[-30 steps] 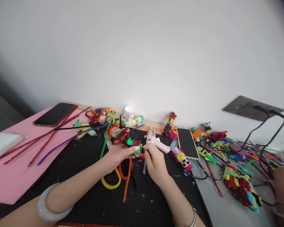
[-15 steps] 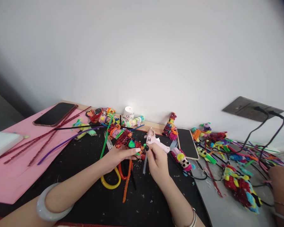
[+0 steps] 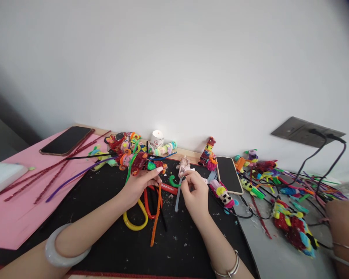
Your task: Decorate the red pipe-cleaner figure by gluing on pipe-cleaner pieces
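Note:
My left hand is closed around a pipe-cleaner doll with a dark red sparkly body and a green and orange end. The fingers hide its underside. My right hand has its fingers bent together in front of a pale pink glue gun. Whatever those fingertips hold, if anything, is hidden. Between the hands a short curled green pipe cleaner lies by the translucent glue stick. Scissors with yellow and red handles lie below my left hand, beside an orange pipe cleaner.
Several finished dolls stand or lie along the wall. Two phones and a paper cup are at the back. Cables run from a wall socket. Another person's arm rests at the right, near loose pipe cleaners.
My left hand has drawn the doll left, away from the right hand. The right hand has shifted slightly right, towards the glue gun. The curled green piece now shows on the mat.

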